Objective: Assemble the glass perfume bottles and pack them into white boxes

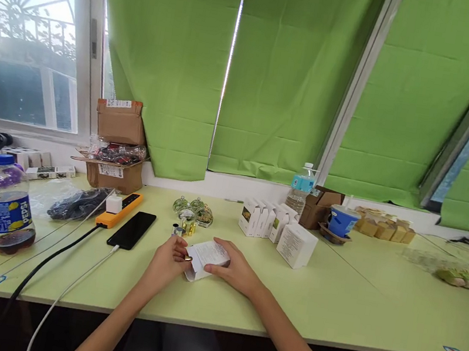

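Note:
Near the table's front middle, my right hand (234,267) grips a small white printed box (206,256) lying on its side, its open end turned left. At that end my left hand (171,259) pinches a small gold piece (188,258). Just beyond the hands stand several small gold and silver caps (189,228), and behind them a group of round ornate glass bottles (187,213). A row of white boxes (255,217) stands farther right, with a larger white box (297,246) in front of its right end.
A black phone (132,230), orange power strip (124,211) and cables lie left on the table (337,310). A Pepsi bottle (10,211) stands far left, cardboard boxes (118,145) behind. A water bottle (300,192), blue cup (342,221) and small brown boxes (385,228) are at the back right.

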{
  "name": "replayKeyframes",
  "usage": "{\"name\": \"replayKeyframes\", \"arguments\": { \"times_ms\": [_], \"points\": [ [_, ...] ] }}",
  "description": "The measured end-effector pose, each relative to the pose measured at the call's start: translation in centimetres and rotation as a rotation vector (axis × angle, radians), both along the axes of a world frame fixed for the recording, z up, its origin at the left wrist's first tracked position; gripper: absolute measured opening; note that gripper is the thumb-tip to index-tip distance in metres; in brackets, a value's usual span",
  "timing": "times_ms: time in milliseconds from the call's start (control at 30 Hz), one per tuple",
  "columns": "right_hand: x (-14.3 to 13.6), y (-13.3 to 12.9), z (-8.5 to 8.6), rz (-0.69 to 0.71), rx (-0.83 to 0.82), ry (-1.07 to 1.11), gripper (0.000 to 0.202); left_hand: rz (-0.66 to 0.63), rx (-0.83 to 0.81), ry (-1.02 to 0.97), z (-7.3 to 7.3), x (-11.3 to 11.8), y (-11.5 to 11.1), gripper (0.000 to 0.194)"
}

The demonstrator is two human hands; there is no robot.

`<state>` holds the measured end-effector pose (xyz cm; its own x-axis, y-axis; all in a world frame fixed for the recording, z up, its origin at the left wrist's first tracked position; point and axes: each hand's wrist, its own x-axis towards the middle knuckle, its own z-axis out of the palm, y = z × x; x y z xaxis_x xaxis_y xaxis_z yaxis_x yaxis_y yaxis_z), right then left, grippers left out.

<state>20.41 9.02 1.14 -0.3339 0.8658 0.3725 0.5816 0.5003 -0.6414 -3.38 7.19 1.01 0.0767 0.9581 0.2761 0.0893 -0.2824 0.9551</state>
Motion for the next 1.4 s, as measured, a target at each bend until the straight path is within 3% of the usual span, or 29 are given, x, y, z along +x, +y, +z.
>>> {"name": "replayKeyframes", "arguments": {
  "times_ms": [133,233,333,467,600,733,867,1000,1200,1400],
  "points": [
    [0.0,0.0,0.0,-0.004,-0.006,0.015,0.091,-0.089,-0.055,-0.072,0.6,0.0,-0.3,0.046],
    [-0.1,-0.1,0.0,-0.012,-0.007,0.022,0.089,-0.13,-0.037,-0.055,0.9,0.3,-0.6,0.033],
    [-0.2,-0.1,0.1,-0.016,-0.011,0.029,0.085,-0.082,0.057,0.049,1.1,0.2,-0.8,0.022],
    [-0.2,-0.1,0.2,-0.007,-0.012,0.032,0.083,-0.051,0.131,0.239,0.7,-0.7,-0.3,0.022],
    [-0.2,0.0,0.1,-0.003,0.006,0.014,0.088,0.134,0.161,0.394,0.2,-1.7,0.4,0.024],
    [-0.2,-0.1,0.1,-0.011,0.019,0.008,0.088,0.209,0.166,0.462,0.3,-1.6,0.2,0.023],
    [-0.2,-0.3,0.3,-0.01,0.013,0.004,0.088,0.234,0.118,0.411,0.8,-1.3,-0.2,0.025],
    [-0.3,-0.4,0.4,0.002,0.017,-0.001,0.085,0.183,-0.031,0.243,1.4,-1.6,-0.3,0.026],
    [-0.3,-0.5,0.4,-0.002,0.023,-0.016,0.085,0.092,-0.225,0.108,2.5,-1.5,-0.8,0.046],
    [-0.4,-0.7,0.6,0.008,0.022,-0.05,0.089,0.008,-0.275,0.025,2.3,-0.4,-1.3,0.057]
  ]
}}
